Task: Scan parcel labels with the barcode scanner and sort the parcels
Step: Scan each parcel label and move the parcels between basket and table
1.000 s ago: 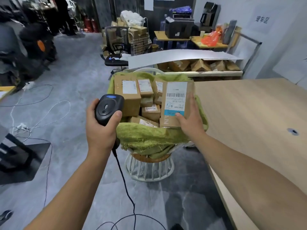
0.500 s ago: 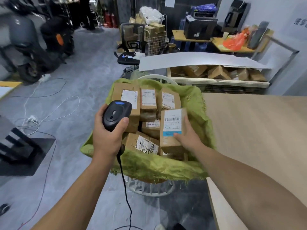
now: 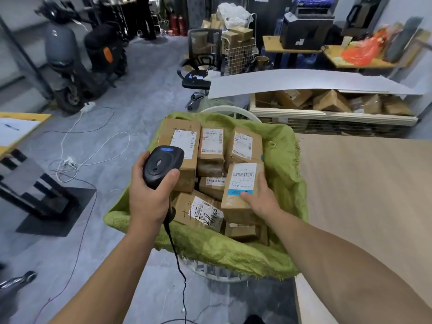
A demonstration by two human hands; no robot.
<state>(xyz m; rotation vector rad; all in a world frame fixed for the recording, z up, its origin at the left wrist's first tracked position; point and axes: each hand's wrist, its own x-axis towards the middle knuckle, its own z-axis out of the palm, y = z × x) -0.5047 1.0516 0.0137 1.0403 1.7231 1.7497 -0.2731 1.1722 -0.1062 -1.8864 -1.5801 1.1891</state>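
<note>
Cardboard of the plain brown kind makes up the parcel, a small oblong box judged light, since it is carried one-handed, and stiff enough to be squeezed across its width without buckling. Its printed label faces up. The paper may be slick, so a hold on the bare cardboard at the near end and along the long edges is judged safer, and the barcode is thereby left uncovered. The parcel is gripped by the right hand: the thumb is pressed on the label's near edge and the fingers are curled round the right side. It is held low over the heap of other parcels; whether it rests on them cannot be made out. The barcode scanner is clasped in the left hand, which is wrapped round its grip, and its cable hangs toward the floor.

The heap is contained in a white basket lined with a frayed green sack. A pale wooden tabletop lies just to the right. Farther off, a low shelf of cartons, an office chair and a scooter are seen, and loose wires are strewn over the floor at left.
</note>
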